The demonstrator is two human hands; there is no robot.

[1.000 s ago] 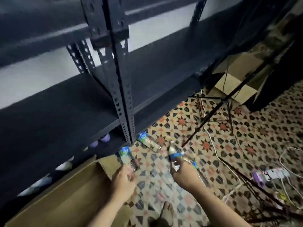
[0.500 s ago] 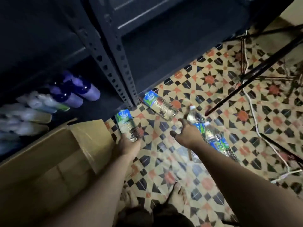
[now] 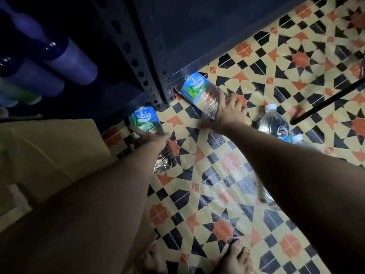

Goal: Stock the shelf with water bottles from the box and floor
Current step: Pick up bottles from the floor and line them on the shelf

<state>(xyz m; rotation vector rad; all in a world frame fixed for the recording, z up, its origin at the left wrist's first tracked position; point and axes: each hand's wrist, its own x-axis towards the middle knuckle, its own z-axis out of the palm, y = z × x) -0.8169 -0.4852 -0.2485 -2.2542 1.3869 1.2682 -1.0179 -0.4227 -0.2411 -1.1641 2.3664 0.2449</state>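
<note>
My left hand (image 3: 153, 138) grips a clear water bottle (image 3: 145, 120) with a blue and green label, held just above the tiled floor beside the cardboard box (image 3: 49, 153). My right hand (image 3: 230, 113) closes over the lower end of a second labelled water bottle (image 3: 198, 89), which lies on the floor against the foot of the dark metal shelf post (image 3: 136, 62). Two more clear bottles (image 3: 273, 123) (image 3: 299, 139) lie on the tiles just right of my right hand. Purple and blue bottles (image 3: 73, 62) lie on the low shelf at upper left.
A black stand leg (image 3: 325, 101) crosses the floor at right. My bare feet (image 3: 235, 258) stand on the patterned tiles at the bottom. The box's flap (image 3: 65, 135) sticks out near the shelf post. Something blurred lies under my right forearm.
The view has dropped closer to the floor. My right hand has reached forward from beside the two loose bottles onto the bottle by the shelf post. My left hand still holds its bottle.
</note>
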